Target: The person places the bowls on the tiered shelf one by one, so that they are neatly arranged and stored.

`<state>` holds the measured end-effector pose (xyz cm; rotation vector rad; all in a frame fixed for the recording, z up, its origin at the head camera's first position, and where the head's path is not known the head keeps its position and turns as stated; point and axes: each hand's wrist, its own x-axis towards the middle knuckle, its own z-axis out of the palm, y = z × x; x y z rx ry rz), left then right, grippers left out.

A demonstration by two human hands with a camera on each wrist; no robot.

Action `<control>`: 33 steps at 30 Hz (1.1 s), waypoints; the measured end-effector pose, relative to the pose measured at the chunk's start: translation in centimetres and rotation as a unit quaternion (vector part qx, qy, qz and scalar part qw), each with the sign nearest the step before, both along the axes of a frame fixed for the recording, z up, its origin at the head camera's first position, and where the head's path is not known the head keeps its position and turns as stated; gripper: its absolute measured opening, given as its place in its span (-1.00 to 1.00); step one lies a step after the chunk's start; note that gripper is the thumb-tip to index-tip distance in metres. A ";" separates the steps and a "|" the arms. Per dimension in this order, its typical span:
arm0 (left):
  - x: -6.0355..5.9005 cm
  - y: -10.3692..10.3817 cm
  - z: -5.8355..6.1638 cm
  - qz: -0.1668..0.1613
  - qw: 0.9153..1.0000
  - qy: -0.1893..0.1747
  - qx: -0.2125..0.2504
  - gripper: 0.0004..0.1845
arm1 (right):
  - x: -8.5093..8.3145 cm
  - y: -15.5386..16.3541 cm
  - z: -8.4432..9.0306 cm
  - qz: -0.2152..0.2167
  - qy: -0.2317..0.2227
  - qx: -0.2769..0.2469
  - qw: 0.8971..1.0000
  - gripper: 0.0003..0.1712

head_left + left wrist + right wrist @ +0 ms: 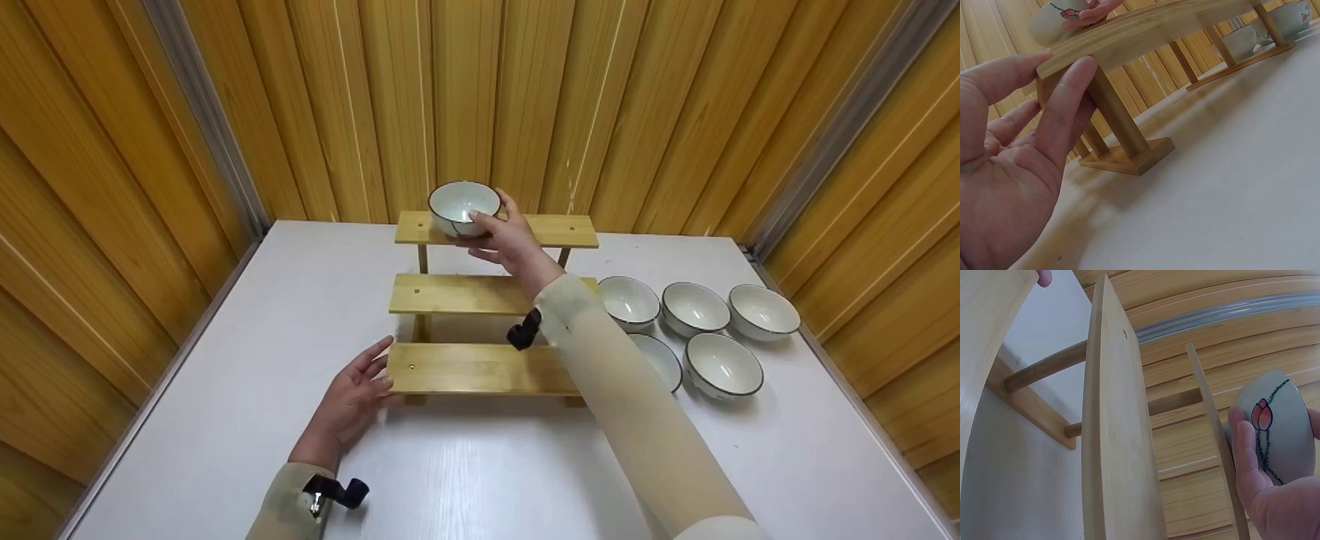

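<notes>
Head view: the right hand (510, 244) holds a white bowl (463, 208) at the left end of the top shelf of a three-step wooden rack (480, 367) standing on the white desk (225, 390). Thumb over the near rim, fingers curled beneath, so its grip is filled by the bowl, which sits at or just above the board; I cannot tell whether it touches. The left hand (352, 397) lies flat on the desk, straight fingers against the left end of the bottom shelf, holding nothing. Five more bowls (694, 307) sit grouped on the desk to the right of the rack.

Left wrist view: fingertips (1075, 79) press the edge of the shelf board (1145, 34), above a round post and square foot.

Right wrist view: the bowl's outside (1275, 422) shows a painted red tulip; fingers (1247, 461) wrap its wall beside the thin top board (1213, 439).

Glazed ceramic like this looks stiff, fairly light, slick and likely to chip, so I judge rim-and-underside the safest hold.
</notes>
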<state>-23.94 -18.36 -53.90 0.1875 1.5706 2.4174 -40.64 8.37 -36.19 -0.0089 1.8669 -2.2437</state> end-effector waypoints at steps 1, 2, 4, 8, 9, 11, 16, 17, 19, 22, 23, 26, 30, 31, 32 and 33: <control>0.0 0.0 0.0 -0.001 1.000 0.002 -0.001 -0.17 | 0.0 0.1 0.0 0.002 0.000 0.004 1.000 -0.05; -0.1 0.0 0.0 -0.003 1.000 0.004 -0.002 -0.17 | 0.0 0.1 0.0 0.003 0.001 0.007 1.000 -0.04; -0.1 -0.1 -0.1 -0.005 1.000 0.007 -0.005 -0.17 | 0.1 0.3 0.1 0.005 0.001 0.011 1.000 -0.04; -0.1 -0.1 0.0 -0.006 1.000 0.004 -0.004 -0.17 | 0.2 0.9 0.1 0.009 0.003 0.010 1.000 -0.05; -0.1 -0.2 0.0 -0.005 1.000 0.003 -0.004 -0.16 | 0.3 1.1 0.1 0.011 0.005 0.010 1.000 -0.05; -0.1 -0.2 0.0 -0.001 1.000 -0.003 0.000 -0.15 | 0.5 1.5 0.1 0.016 0.010 0.013 1.000 -0.06; -0.1 -0.1 0.0 0.003 1.000 -0.013 0.002 -0.16 | 1.4 2.8 0.1 0.024 0.024 0.020 0.999 -0.07; -0.1 -0.1 0.0 0.003 1.000 -0.014 0.002 -0.16 | 1.7 3.2 0.1 0.024 0.027 0.023 0.999 -0.07; -0.1 -0.1 0.0 0.003 1.000 -0.015 0.002 -0.17 | 2.2 3.9 0.0 0.026 0.032 0.032 0.999 -0.07; -0.1 -0.1 0.0 0.003 1.000 -0.014 -0.003 -0.16 | 3.0 5.0 -0.1 0.029 0.035 0.041 0.998 -0.08; -0.1 -0.1 0.0 0.002 1.000 -0.013 -0.007 -0.15 | 3.3 5.4 -0.1 0.030 0.035 0.042 0.998 -0.08; -0.1 -0.2 0.0 0.004 1.000 -0.014 -0.015 -0.15 | 4.2 6.7 -0.1 0.035 0.037 0.050 0.997 -0.10; 0.0 -0.4 0.0 0.005 1.000 -0.018 -0.013 -0.16 | 5.4 8.6 0.0 0.042 0.045 0.065 0.996 -0.12; 0.0 -0.4 0.0 0.004 1.000 -0.017 -0.012 -0.16 | 5.7 9.1 0.0 0.043 0.049 0.069 0.996 -0.12; 0.0 -0.5 0.1 0.003 1.000 -0.017 -0.010 -0.15 | 6.0 9.7 0.0 0.044 0.052 0.068 0.995 -0.11; -0.1 -0.5 0.1 0.002 1.000 -0.018 -0.006 -0.15 | 6.3 10.2 0.0 0.045 0.055 0.067 0.995 -0.11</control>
